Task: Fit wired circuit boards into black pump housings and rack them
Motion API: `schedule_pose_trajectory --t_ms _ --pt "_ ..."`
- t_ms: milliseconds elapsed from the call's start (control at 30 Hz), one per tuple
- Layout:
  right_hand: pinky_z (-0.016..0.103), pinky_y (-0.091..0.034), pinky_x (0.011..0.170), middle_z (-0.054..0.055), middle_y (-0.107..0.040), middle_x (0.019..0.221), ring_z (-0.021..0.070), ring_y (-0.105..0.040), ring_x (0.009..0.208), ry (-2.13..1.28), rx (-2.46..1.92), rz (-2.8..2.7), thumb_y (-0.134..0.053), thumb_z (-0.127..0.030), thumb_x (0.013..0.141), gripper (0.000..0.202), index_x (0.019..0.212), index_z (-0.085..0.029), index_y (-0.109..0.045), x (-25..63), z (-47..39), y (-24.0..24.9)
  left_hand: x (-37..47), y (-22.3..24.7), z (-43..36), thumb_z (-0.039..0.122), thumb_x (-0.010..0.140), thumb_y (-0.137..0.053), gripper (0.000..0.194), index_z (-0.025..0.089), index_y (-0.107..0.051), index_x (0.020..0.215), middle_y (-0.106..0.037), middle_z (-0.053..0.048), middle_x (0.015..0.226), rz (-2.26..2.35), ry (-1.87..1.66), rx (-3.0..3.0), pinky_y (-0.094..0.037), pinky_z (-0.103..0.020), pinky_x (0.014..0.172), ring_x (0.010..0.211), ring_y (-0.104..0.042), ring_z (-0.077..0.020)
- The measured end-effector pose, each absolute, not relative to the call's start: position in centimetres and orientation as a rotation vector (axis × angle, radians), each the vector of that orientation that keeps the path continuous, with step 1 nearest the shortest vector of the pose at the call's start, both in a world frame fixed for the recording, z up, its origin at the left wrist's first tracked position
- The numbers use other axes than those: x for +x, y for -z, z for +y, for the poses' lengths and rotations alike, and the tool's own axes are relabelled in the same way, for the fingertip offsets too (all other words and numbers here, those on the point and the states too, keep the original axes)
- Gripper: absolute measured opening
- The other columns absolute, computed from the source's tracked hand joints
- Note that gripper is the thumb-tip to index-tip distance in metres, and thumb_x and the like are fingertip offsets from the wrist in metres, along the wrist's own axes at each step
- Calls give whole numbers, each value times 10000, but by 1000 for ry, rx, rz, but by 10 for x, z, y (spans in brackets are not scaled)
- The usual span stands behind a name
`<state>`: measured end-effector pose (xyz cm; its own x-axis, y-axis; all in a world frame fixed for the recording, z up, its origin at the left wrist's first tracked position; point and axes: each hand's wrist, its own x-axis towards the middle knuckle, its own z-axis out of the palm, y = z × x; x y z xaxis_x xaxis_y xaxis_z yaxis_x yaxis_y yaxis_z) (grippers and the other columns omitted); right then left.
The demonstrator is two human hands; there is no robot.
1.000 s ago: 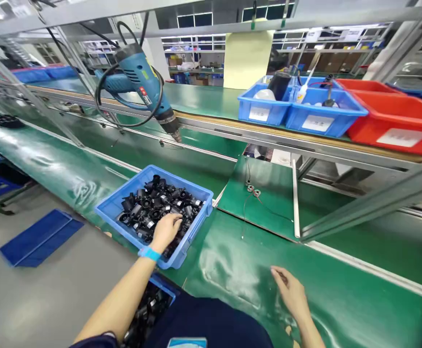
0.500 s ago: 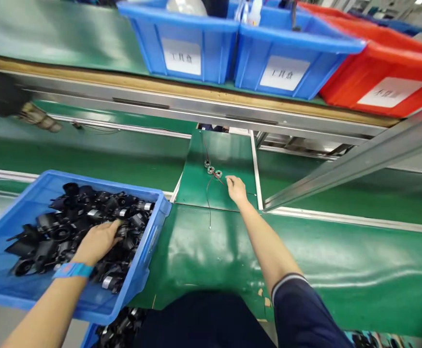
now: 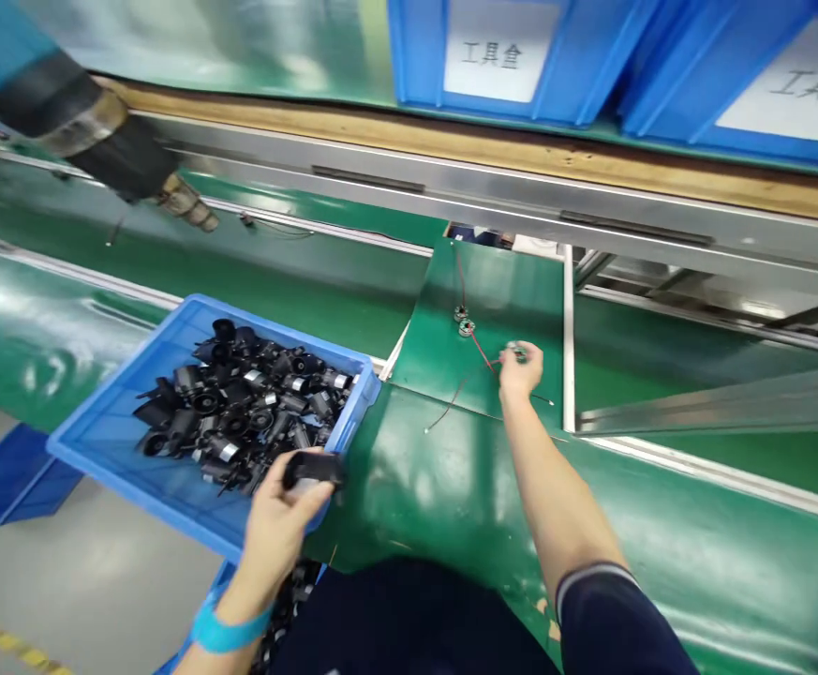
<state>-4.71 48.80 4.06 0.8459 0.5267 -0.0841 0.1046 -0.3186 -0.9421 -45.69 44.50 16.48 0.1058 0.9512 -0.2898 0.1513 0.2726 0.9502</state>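
Note:
My left hand (image 3: 275,516) is closed around a black plastic housing (image 3: 316,469), slightly blurred, over the near right corner of a blue bin (image 3: 110,445). Many similar black housings (image 3: 240,403) lie heaped in that bin. Above the green board, my right hand (image 3: 521,377) pinches a small ring-shaped coil part (image 3: 516,351) that has thin wires. Two more ring-shaped coil parts (image 3: 466,327) rest on the board to its left, with red and black leads trailing from them.
A heat-gun-like tool (image 3: 120,141) with a metal nozzle hangs at upper left. Labelled blue boxes (image 3: 493,56) stand on the shelf above a metal rail (image 3: 451,197). Another bin of black parts (image 3: 300,586) sits below, and a slanted metal post (image 3: 718,403) is at right.
My left hand has come out of the heap towards me, holding a black housing. My right hand now has one ring-shaped coil part lifted from the group. The view has shifted left.

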Motion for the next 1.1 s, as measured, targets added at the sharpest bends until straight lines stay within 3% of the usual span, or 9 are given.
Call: schedule_pose_trajectory --t_ms 67,133,200,267,400,600,867,1000,1100 --pt "332 -529 962 172 -466 1389 113 -647 989 -326 -1738 -362 -474 -323 909 514 1362 -159 -295 -52 451 -61 -436 -163 434 347 700 -855 509 175 -622 1119 -675 -71 1058 1207 -756 1337 -563 -272 820 930 -660 -170" --pt "327 -549 926 139 -476 1397 134 -670 997 -317 -1426 -332 -627 -342 856 579 1338 -206 -336 -62 406 -95 -420 -165 425 337 732 -829 459 169 -623 1106 -661 -73 1036 1086 -693 1508 -561 -293 841 937 -658 -180" --pt "245 -560 736 108 -530 1352 134 -672 943 -481 -1334 -459 -684 -350 859 517 1303 -231 -448 -80 359 -141 -410 -170 418 333 763 -806 420 180 -631 1113 -649 -69 1032 1002 -613 1659 -557 -299 854 932 -655 -180" --pt "176 -444 498 98 -542 1336 65 -587 703 -658 -1420 -695 -661 -335 903 454 1331 -267 -526 -107 319 -187 -402 -177 412 336 779 -794 391 193 -642 1110 -640 -65 1030 937 -544 1788 -558 -295 835 926 -650 -180" --pt "201 -512 630 58 -585 1163 72 -554 734 -670 -1555 -1315 -734 -317 862 434 1286 -301 -642 -163 275 -242 -390 -191 397 347 792 -788 380 220 -655 1125 -652 -58 1030 748 -469 2002 -556 -288 815 939 -650 -181" --pt "255 -547 874 63 -641 1151 133 -644 994 -641 -1506 -1589 -702 -395 880 497 1337 -241 -579 -202 259 -242 -392 -196 372 337 802 -769 366 212 -662 1129 -684 -55 1003 597 -440 2079 -555 -278 757 883 -661 -179" --pt "234 -512 703 42 -660 893 127 -634 765 -596 -1656 -1514 -748 -562 780 483 1075 -184 -690 -219 253 -236 -404 -190 354 263 770 -771 396 218 -654 1145 -665 -48 1067 638 -306 1784 -579 -309 848 958 -668 -189" --pt "231 -476 647 37 -617 815 119 -586 701 -535 -1752 -1483 -722 -651 751 531 953 -161 -688 -222 253 -230 -402 -190 352 270 779 -768 402 223 -646 1159 -657 -54 1082 628 -315 1852 -568 -302 819 947 -656 -188" --pt "235 -494 690 47 -642 877 126 -612 753 -588 -1704 -1524 -712 -617 785 511 1037 -172 -700 -218 252 -229 -402 -188 351 303 792 -768 396 227 -640 1159 -655 -51 1087 629 -314 1879 -562 -293 808 945 -650 -186"
